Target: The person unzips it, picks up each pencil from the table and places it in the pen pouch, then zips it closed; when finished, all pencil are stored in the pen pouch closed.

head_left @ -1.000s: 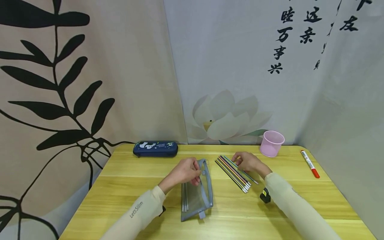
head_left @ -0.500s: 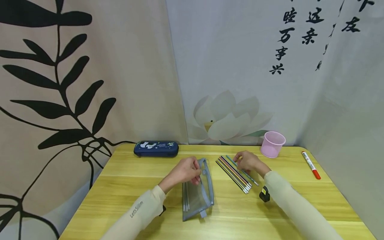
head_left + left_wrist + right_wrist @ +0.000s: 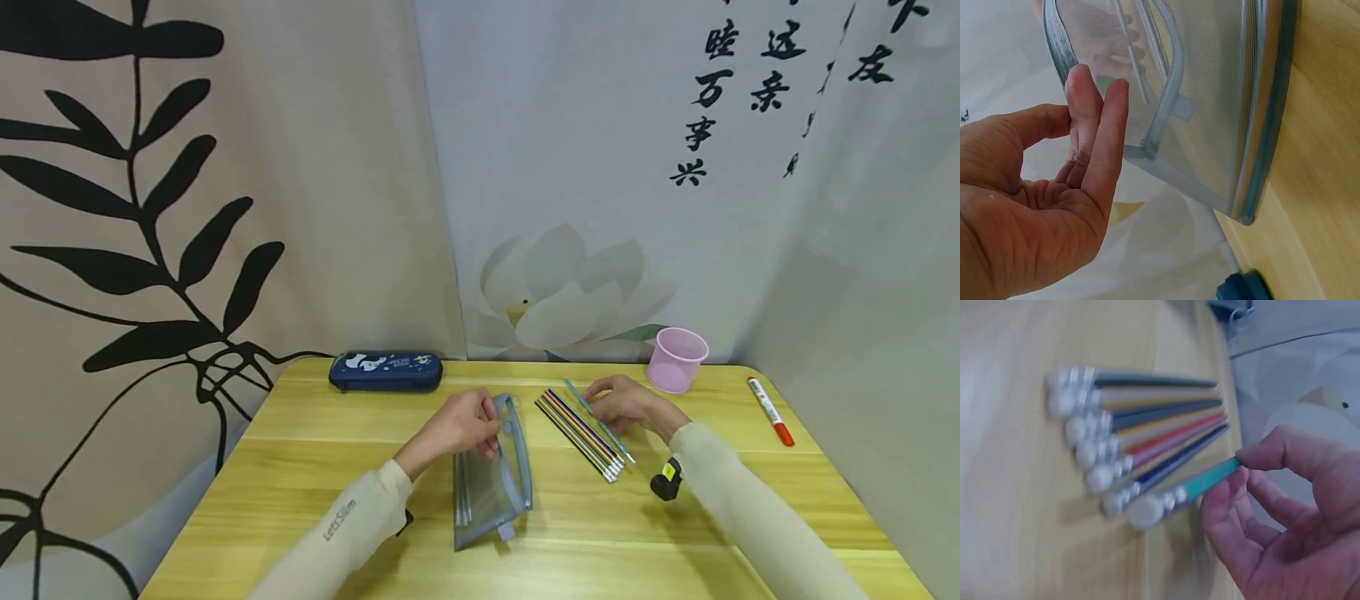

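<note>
My left hand (image 3: pixel 461 423) pinches the upper edge of a grey mesh zip pouch (image 3: pixel 491 492), which stands tilted on the table. In the left wrist view, thumb and fingers of the hand (image 3: pixel 1041 194) meet at the rim of the pouch (image 3: pixel 1210 131). Thin pale sticks show faintly through its mesh. My right hand (image 3: pixel 630 404) holds a teal pencil (image 3: pixel 575 392) between thumb and fingers. The right wrist view shows this teal pencil (image 3: pixel 1213 479) with its white end just off the table, beside a row of several coloured pencils (image 3: pixel 1160 419).
A dark blue pencil case (image 3: pixel 386 372) lies at the back left of the wooden table (image 3: pixel 300 483). Behind my right hand stands a pink cup (image 3: pixel 678 360). A red-capped white marker (image 3: pixel 768 410) lies near the right edge. Printed cloth hangs behind the table.
My right hand has taken up the teal pencil and raised it slightly from beside the row. My left hand and the pouch stay nearly still.
</note>
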`<act>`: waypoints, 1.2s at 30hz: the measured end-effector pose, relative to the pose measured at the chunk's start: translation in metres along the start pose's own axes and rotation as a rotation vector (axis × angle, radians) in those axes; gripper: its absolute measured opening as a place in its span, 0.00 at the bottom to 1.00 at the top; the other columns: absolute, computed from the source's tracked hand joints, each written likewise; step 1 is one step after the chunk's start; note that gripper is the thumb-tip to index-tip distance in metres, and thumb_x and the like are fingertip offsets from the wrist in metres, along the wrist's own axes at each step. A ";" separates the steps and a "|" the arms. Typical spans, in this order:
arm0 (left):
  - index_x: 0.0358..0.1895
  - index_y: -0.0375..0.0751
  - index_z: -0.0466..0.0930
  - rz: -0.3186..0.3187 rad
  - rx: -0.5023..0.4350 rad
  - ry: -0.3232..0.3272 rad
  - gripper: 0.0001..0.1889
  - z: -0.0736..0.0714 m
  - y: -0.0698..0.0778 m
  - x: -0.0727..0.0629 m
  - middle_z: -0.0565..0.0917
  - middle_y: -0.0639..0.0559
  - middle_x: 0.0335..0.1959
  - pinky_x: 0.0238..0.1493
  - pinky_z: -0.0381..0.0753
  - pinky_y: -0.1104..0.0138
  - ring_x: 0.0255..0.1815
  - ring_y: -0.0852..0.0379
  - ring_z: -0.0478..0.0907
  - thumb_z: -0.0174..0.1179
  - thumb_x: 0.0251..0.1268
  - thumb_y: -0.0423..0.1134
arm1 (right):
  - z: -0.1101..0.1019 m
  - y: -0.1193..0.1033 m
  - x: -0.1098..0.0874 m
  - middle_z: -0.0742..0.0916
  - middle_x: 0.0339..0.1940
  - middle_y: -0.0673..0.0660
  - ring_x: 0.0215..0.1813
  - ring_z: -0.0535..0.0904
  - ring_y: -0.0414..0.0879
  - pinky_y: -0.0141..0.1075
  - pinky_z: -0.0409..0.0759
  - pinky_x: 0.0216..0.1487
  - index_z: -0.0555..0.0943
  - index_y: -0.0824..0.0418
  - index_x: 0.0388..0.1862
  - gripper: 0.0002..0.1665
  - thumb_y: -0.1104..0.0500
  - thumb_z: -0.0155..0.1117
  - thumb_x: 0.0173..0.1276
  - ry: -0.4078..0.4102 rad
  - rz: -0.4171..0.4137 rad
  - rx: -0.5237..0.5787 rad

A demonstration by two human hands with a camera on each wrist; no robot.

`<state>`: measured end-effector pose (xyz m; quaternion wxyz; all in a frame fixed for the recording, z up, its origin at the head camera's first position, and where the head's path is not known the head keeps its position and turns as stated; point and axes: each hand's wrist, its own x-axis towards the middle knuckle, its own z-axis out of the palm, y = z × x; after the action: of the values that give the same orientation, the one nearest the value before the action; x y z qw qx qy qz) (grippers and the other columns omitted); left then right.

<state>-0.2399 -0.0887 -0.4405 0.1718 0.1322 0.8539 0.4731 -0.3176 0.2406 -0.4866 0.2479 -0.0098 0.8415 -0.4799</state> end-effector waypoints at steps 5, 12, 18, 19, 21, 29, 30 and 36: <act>0.41 0.35 0.75 0.009 0.023 0.015 0.03 -0.001 0.003 0.001 0.88 0.45 0.24 0.36 0.94 0.47 0.22 0.50 0.89 0.59 0.73 0.29 | 0.005 -0.008 -0.007 0.89 0.36 0.52 0.33 0.84 0.41 0.35 0.89 0.32 0.76 0.65 0.70 0.33 0.66 0.65 0.65 -0.101 -0.047 0.099; 0.41 0.35 0.75 0.017 0.019 0.023 0.02 -0.001 0.005 -0.001 0.87 0.45 0.23 0.36 0.94 0.46 0.21 0.51 0.88 0.59 0.72 0.28 | 0.037 -0.021 -0.014 0.80 0.31 0.49 0.31 0.75 0.40 0.33 0.86 0.29 0.76 0.69 0.69 0.33 0.68 0.62 0.63 -0.196 -0.085 0.128; 0.40 0.35 0.75 0.024 0.021 0.036 0.02 0.000 0.005 -0.001 0.87 0.45 0.22 0.35 0.94 0.47 0.20 0.52 0.88 0.59 0.72 0.28 | 0.069 -0.031 -0.022 0.87 0.40 0.54 0.32 0.79 0.41 0.33 0.87 0.30 0.79 0.72 0.63 0.28 0.67 0.64 0.63 -0.267 -0.113 0.162; 0.39 0.35 0.75 0.024 0.019 0.036 0.02 0.000 0.005 -0.001 0.87 0.45 0.22 0.35 0.94 0.47 0.20 0.52 0.88 0.59 0.72 0.28 | 0.073 -0.033 -0.023 0.87 0.39 0.54 0.32 0.78 0.41 0.33 0.86 0.31 0.79 0.72 0.62 0.28 0.67 0.64 0.62 -0.273 -0.113 0.170; 0.39 0.35 0.75 0.028 0.011 0.036 0.03 0.001 0.005 0.000 0.87 0.44 0.22 0.34 0.94 0.47 0.20 0.51 0.88 0.59 0.72 0.28 | 0.078 -0.036 -0.024 0.86 0.37 0.53 0.33 0.78 0.41 0.32 0.86 0.31 0.78 0.72 0.62 0.27 0.67 0.63 0.62 -0.276 -0.111 0.185; 0.38 0.34 0.75 0.029 0.002 0.043 0.03 0.003 0.005 0.003 0.87 0.43 0.23 0.33 0.94 0.48 0.20 0.51 0.88 0.60 0.72 0.28 | 0.089 -0.043 -0.030 0.85 0.30 0.50 0.31 0.80 0.40 0.31 0.86 0.29 0.77 0.71 0.62 0.25 0.67 0.64 0.65 -0.227 -0.073 0.250; 0.38 0.34 0.75 0.028 -0.002 0.044 0.03 0.003 0.005 0.003 0.87 0.43 0.23 0.33 0.94 0.48 0.20 0.51 0.88 0.59 0.72 0.28 | 0.090 -0.044 -0.031 0.85 0.30 0.50 0.31 0.81 0.41 0.31 0.86 0.30 0.77 0.72 0.62 0.25 0.67 0.63 0.65 -0.226 -0.074 0.253; 0.39 0.34 0.75 0.022 -0.009 0.051 0.03 0.003 0.006 0.002 0.87 0.42 0.22 0.33 0.94 0.48 0.20 0.50 0.88 0.59 0.71 0.28 | 0.095 -0.045 -0.038 0.85 0.32 0.51 0.32 0.80 0.41 0.31 0.85 0.31 0.76 0.73 0.63 0.27 0.68 0.61 0.64 -0.223 -0.092 0.265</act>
<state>-0.2405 -0.0826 -0.4375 0.1452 0.1286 0.8545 0.4819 -0.2541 0.1493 -0.4739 0.3163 -0.0687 0.7368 -0.5936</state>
